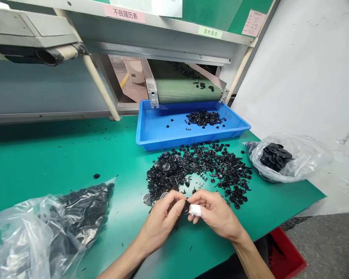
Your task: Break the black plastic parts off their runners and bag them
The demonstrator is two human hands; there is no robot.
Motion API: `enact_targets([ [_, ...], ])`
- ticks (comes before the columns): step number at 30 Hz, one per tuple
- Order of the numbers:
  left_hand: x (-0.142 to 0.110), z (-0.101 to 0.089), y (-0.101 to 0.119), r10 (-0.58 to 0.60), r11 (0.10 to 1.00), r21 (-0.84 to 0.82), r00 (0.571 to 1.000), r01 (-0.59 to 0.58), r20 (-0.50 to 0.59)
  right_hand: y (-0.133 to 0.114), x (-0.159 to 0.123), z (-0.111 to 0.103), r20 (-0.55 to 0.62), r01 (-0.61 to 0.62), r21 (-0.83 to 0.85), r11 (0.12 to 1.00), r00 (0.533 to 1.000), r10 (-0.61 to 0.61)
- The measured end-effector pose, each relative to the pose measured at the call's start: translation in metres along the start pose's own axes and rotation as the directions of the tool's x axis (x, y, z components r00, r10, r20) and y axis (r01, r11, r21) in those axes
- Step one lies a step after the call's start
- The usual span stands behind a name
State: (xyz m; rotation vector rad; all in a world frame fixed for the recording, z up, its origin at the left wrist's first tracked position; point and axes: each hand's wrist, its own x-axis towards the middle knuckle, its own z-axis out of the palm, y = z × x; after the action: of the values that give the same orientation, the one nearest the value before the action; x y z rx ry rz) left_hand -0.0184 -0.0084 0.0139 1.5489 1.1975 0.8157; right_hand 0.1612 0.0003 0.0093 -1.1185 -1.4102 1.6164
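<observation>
Between my two hands is a small round black plastic part (186, 208), low over the green table. My left hand (166, 213) pinches its left side between thumb and fingers. On its other side, my right hand (211, 212) has thumb and fingers closed at the part's edge; white tape wraps the thumb. Just beyond my hands lies a heap of black plastic parts (218, 164), with larger discs (164, 168) piled at its left end. Fingers hide much of the held part.
A blue tray (168, 142) with more black parts stands under the end of a green conveyor belt (189, 93). Filled clear plastic bags lie at left (26, 228) and right (304, 159). A red bin (291, 248) sits below the table's right edge.
</observation>
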Motion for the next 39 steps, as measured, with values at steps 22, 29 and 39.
enact_targets([
  [22, -0.007, 0.006, -0.005, -0.004, 1.000, 0.022, 1.000, 0.004, -0.001, 0.006, 0.002, 0.011, -0.135, 0.022, 0.110, 0.994, 0.991, -0.007],
  [29, -0.010, 0.012, 0.002, 0.120, 0.991, 0.059, 0.993, -0.119, -0.006, -0.007, -0.004, 0.014, -0.128, 0.089, -0.163, 0.983, 0.986, -0.110],
  [39, 0.004, 0.006, 0.002, -0.265, 0.815, -0.553, 0.961, 0.175, -0.085, -0.010, 0.008, -0.034, -0.034, 0.236, -0.750, 0.618, 0.919, -0.392],
])
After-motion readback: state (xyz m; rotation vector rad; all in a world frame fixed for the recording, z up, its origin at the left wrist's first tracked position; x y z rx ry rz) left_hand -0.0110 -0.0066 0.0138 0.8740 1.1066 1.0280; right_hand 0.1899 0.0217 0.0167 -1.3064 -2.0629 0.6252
